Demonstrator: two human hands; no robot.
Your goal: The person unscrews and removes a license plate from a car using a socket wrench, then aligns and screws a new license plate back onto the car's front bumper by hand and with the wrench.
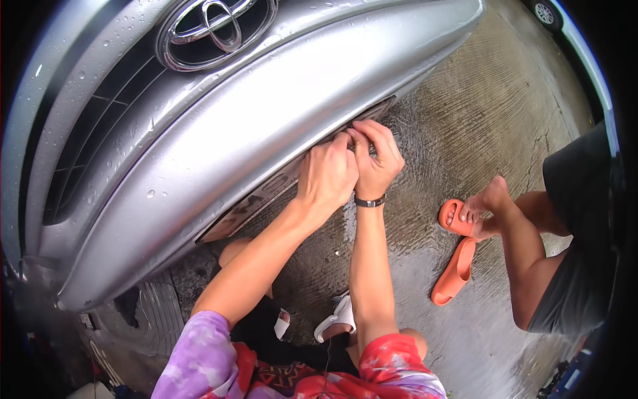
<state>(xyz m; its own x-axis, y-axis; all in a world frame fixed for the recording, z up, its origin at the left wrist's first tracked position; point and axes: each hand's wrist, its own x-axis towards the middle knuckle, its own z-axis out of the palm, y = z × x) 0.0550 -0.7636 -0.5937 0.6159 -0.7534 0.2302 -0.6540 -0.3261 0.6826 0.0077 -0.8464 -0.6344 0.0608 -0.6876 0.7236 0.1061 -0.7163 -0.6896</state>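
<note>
Both my hands are close together at the licence plate on the silver bumper of a Toyota car. My left hand has its fingers curled at the plate's upper edge, with the fingertips hidden behind the knuckles. Beside it on the right, my right hand, with a dark band at the wrist, has bent fingers and its thumb meeting near the left fingertips. Whether anything small lies between the fingers cannot be seen. Above the bumper is the chrome emblem in the dark grille, with water drops around it.
A person in dark shorts sits or crouches at the right, feet near orange slides. Wet, grooved concrete lies around. Another vehicle's wheel shows at top right. A ribbed mat lies below the bumper's left end.
</note>
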